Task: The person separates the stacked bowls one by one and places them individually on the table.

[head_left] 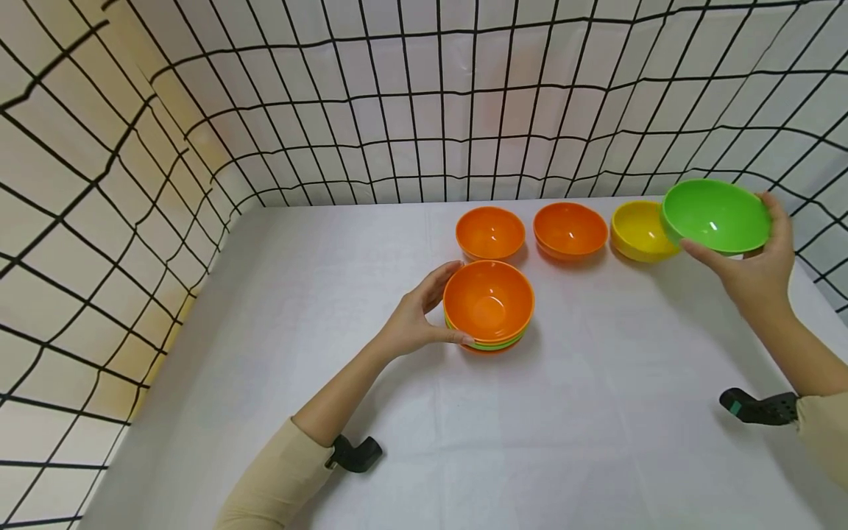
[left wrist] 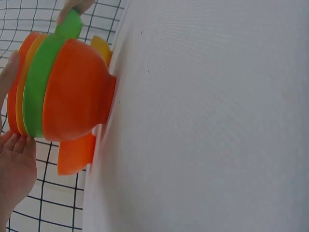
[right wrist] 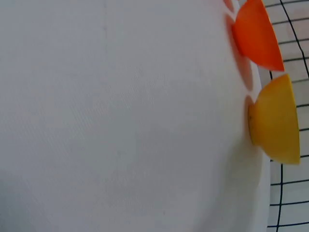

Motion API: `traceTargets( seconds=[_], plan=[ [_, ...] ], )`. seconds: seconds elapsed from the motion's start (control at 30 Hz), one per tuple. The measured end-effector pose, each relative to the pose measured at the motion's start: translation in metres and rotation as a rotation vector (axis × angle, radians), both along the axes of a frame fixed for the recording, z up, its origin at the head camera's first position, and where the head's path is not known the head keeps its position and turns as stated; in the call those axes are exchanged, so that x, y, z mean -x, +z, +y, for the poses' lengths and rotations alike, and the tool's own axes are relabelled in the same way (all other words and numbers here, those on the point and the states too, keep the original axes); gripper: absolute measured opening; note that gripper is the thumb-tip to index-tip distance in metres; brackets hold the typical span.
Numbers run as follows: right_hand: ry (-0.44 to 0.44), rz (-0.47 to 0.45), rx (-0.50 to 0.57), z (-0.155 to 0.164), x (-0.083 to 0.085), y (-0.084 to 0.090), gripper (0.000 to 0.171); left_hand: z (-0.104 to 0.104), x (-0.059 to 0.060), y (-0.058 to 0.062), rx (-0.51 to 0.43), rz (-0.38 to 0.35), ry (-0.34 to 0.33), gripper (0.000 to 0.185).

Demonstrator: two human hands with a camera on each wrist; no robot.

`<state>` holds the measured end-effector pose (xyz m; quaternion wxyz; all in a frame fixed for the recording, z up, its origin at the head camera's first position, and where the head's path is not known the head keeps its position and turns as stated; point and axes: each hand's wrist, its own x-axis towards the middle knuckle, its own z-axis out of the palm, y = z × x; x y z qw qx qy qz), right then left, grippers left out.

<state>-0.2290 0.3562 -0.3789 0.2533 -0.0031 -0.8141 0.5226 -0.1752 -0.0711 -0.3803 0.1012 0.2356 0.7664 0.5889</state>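
A stack of nested bowls (head_left: 490,302) stands mid-table: orange on top, then yellow, green and orange at the bottom, as its side shows in the left wrist view (left wrist: 72,92). My left hand (head_left: 417,316) grips the stack from its left, thumb at the front and fingers round the back. At the far right my right hand (head_left: 762,269) holds a green bowl (head_left: 715,215) by its rim, raised above the table and tilted. Partly behind it sits a yellow bowl (head_left: 637,232). The right wrist view shows that yellow bowl (right wrist: 275,121), but not the right hand.
Two single orange bowls, one behind the stack (head_left: 490,232) and one to its right (head_left: 570,230), line the back of the white-covered table (head_left: 563,434) with the yellow bowl. Black netting (head_left: 404,96) over pale walls rises behind and on the left.
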Motion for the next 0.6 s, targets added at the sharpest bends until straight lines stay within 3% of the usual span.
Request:
traceTargets(
  seconds=[0.6],
  plan=[
    [-0.182,-0.113,-0.059,0.025,0.017,-0.011,0.087,0.0,-0.001,-0.001,-0.012,0.007,-0.006,0.093]
  ],
)
